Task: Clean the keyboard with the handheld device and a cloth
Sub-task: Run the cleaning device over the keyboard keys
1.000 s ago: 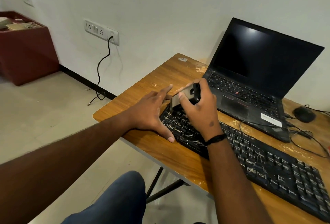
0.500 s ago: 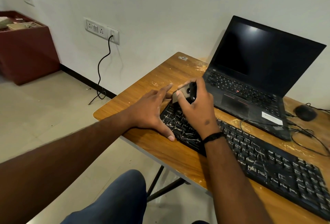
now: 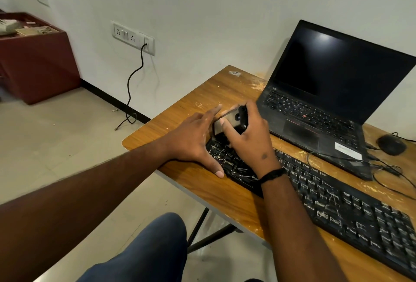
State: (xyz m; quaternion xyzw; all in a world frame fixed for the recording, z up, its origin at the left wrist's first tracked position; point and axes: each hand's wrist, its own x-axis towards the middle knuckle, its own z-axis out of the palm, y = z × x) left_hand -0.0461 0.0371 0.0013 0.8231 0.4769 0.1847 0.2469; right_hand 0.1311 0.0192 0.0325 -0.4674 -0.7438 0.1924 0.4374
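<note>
Right hand [image 3: 247, 137] lifted handheld device [image 3: 231, 119] slightly off keyboard [image 3: 337, 205].

No text is legible; the keyboard [image 3: 326, 200] legends and the laptop [image 3: 319, 110] sticker are blurred.

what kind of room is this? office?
Probably a plain office or computer workroom. A wooden desk against a bare white wall carries an open laptop, an external keyboard and a mouse. A wall socket strip has one cable plugged in.
</note>
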